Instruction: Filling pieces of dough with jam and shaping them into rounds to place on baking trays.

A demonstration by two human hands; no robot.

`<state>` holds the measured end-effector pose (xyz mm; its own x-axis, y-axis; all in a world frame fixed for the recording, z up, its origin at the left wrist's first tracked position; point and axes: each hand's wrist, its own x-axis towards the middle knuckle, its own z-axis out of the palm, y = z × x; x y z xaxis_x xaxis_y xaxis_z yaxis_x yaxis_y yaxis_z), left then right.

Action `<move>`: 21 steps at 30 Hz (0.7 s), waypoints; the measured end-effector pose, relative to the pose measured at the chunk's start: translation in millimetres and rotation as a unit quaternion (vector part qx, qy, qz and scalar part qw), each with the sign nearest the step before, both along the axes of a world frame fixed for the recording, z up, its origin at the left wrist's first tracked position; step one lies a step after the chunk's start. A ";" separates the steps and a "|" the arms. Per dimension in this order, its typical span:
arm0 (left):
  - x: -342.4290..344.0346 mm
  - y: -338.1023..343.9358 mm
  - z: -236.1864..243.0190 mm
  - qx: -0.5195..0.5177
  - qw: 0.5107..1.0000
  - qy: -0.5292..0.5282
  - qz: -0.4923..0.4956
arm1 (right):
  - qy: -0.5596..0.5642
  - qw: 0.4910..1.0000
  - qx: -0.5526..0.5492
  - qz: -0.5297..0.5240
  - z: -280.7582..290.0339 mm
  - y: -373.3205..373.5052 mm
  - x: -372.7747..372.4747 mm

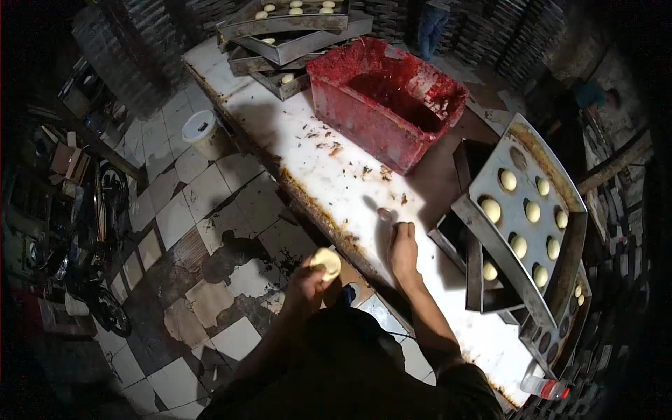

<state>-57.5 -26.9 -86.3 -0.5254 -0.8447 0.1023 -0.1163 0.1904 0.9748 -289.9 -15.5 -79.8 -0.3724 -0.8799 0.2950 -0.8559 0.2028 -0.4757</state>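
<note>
My left hand (pixel 304 285) is raised in front of me beside the table's near edge, fingers closed around a flattened round of pale dough (pixel 326 264). Over the white tabletop (pixel 287 129), my right hand (pixel 404 248) is closed on a small spoon-like tool (pixel 385 213). Only the tool's rounded end shows past the fingers, so its exact kind is unclear. To the right, a metal baking tray (pixel 505 222) rests tilted on other trays and carries several pale dough balls (pixel 533 212), spaced apart.
A red plastic crate (pixel 357 126) with a stained inside stands across the table. Behind it are stacked metal trays (pixel 315 47) with more dough pieces. A white bucket (pixel 201 133) sits on the tiled floor. A bottle with a red cap (pixel 542 386) lies at lower right. A person's jeans (pixel 434 31) show far off.
</note>
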 end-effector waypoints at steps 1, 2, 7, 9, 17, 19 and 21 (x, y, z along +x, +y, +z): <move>-10.1 -18.2 3.4 0.122 0.984 0.122 0.033 | -0.100 0.992 -0.072 0.014 15.5 0.0 0.2; -20.4 -36.6 6.3 0.278 0.931 0.230 0.057 | -0.389 0.921 -0.018 0.007 26.6 2.0 10.3; -47.7 -110.0 28.4 0.475 0.777 0.396 -0.114 | -0.470 0.873 0.065 0.110 70.9 -29.0 5.6; -38.0 -145.2 33.9 0.570 0.754 0.315 -0.084 | -0.097 0.962 0.207 0.148 101.8 -46.1 -18.4; -55.0 -259.7 44.8 0.574 0.708 0.257 -0.322 | 0.192 0.969 0.154 0.010 233.2 -179.9 -68.3; -62.2 -265.3 41.7 0.668 0.620 0.276 -0.306 | 0.186 0.943 0.269 0.065 214.2 -246.0 -96.4; -63.0 -273.0 35.1 0.625 0.667 0.169 -0.369 | 0.194 0.928 0.286 0.138 178.1 -287.6 -116.0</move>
<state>-120.5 -299.9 -51.2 -0.9705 0.0947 -0.2216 -0.1739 -0.9118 0.3720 -405.9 -303.1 98.4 -0.0734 -0.9799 -0.1856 -0.9972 0.0751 -0.0019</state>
